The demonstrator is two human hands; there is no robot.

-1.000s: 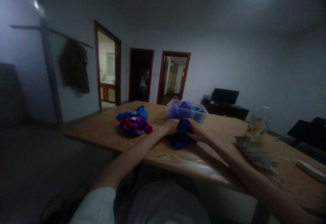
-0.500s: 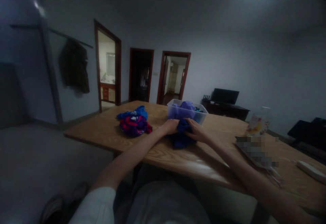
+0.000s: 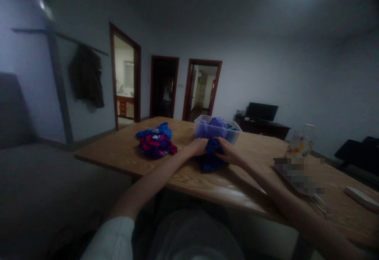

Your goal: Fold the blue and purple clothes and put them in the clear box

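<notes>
A crumpled dark blue cloth garment (image 3: 211,163) lies on the wooden table in front of the plastic bin. My left hand (image 3: 199,146) holds it from the left side, its fingertips hidden behind the fabric. From the right, my right hand (image 3: 230,152) grips the same cloth, thumb and fingers bent over its bunched top. Right behind the hands, the clear plastic bin (image 3: 236,137) contains purple cloth (image 3: 218,126) and other dark pieces. Left of my left hand sits a balled purple and red garment (image 3: 156,145), touching a blue garment (image 3: 161,130) behind it.
The wooden table (image 3: 112,149) has its near edge at my body. On its right side stand a clear patterned jug (image 3: 300,143), a blurred-out flat item (image 3: 296,175) and a white elongated object (image 3: 361,199). A television (image 3: 262,111) rests on a far cabinet.
</notes>
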